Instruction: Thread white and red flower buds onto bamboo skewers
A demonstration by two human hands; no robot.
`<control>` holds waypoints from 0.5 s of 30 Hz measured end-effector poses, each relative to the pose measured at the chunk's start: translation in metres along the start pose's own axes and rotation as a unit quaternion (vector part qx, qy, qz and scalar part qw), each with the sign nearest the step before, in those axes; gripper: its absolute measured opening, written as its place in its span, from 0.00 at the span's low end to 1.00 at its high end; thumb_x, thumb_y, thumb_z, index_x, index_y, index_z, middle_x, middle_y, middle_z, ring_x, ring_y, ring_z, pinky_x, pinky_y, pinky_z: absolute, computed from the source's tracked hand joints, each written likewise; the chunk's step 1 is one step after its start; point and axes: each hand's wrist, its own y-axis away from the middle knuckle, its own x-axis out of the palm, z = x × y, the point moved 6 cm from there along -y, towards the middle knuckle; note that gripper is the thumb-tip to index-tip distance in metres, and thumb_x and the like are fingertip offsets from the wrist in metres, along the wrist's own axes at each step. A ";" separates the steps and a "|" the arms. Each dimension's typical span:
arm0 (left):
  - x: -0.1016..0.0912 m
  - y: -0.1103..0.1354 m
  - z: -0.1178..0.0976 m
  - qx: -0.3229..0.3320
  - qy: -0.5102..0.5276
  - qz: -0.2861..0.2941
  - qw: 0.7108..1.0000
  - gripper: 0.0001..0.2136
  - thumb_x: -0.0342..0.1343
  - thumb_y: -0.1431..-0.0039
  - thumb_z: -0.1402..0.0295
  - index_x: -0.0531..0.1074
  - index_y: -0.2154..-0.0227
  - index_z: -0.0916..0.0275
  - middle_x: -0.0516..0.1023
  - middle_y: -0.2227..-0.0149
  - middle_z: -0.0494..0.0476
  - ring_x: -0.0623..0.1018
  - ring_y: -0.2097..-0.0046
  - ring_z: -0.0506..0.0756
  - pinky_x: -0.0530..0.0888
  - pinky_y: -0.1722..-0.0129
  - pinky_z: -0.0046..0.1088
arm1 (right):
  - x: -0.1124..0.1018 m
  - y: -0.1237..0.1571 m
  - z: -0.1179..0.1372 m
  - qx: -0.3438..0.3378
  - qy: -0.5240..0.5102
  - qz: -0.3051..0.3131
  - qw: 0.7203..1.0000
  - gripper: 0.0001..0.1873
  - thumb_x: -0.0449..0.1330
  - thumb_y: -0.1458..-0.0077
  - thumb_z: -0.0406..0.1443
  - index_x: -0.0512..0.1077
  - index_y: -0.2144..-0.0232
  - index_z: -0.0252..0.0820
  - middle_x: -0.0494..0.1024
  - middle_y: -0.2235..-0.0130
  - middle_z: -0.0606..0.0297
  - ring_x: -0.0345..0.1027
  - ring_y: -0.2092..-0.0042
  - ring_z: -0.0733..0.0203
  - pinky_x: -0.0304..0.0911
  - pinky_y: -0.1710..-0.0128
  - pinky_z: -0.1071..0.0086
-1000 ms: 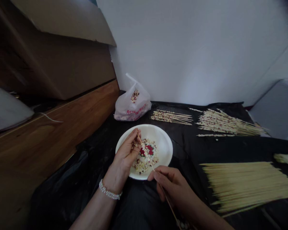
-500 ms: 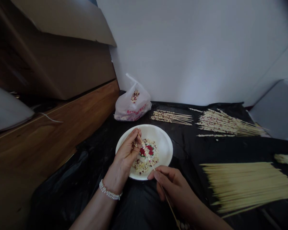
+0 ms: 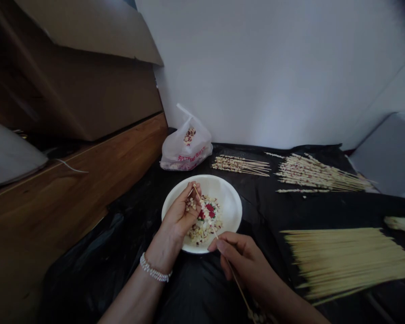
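Observation:
Over a white bowl (image 3: 235,204), my right hand (image 3: 241,256) grips a thin wooden skewer (image 3: 236,281) between thumb and fingers. The skewer slants up to the left, with pale and reddish kernels threaded along its upper part. My left hand (image 3: 180,211) is cupped at the bowl's left side, a few loose kernels (image 3: 191,205) lying in its curled fingers. Its thumb and forefinger are near the skewer's tip, where a kernel sits. More cream and dark-red kernels (image 3: 199,234) lie in the bowl, around a red and green print on its bottom.
Behind the bowl stands a white plastic bag (image 3: 185,150) of kernels. Filled skewers lie in a small pile (image 3: 239,165) and a larger pile (image 3: 307,173). Bare skewers (image 3: 351,261) are spread at the right. A wooden board (image 3: 87,166) and cardboard box (image 3: 104,90) stand left.
The fingers of my left hand have opened a little, showing the kernels in them, and a kernel now shows at the skewer's tip. My right hand has hardly moved.

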 end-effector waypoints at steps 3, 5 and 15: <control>0.007 0.016 -0.008 0.026 -0.023 0.018 0.999 0.36 0.66 0.52 0.70 0.66 0.37 0.58 0.72 0.38 0.61 0.74 0.43 0.65 0.71 0.41 0.46 | 0.001 0.000 -0.001 0.006 0.008 0.007 1.000 0.17 0.56 0.42 0.47 0.74 0.69 0.39 0.63 0.86 0.76 0.47 0.84 0.69 0.41 0.82 0.72; 0.011 0.026 -0.017 0.064 -0.060 0.022 0.996 0.37 0.65 0.51 0.69 0.64 0.35 0.60 0.70 0.37 0.63 0.74 0.43 0.66 0.71 0.41 0.46 | 0.002 0.000 -0.001 0.004 0.019 0.011 1.000 0.18 0.56 0.42 0.47 0.74 0.69 0.39 0.64 0.85 0.76 0.48 0.84 0.69 0.41 0.83 0.73; 0.018 0.029 -0.020 0.048 -0.027 0.050 0.997 0.40 0.64 0.52 0.71 0.60 0.34 0.61 0.67 0.35 0.67 0.73 0.42 0.65 0.67 0.38 0.49 | 0.004 0.000 -0.002 -0.006 0.015 0.018 1.000 0.18 0.56 0.41 0.48 0.74 0.69 0.39 0.64 0.85 0.76 0.46 0.84 0.70 0.41 0.83 0.74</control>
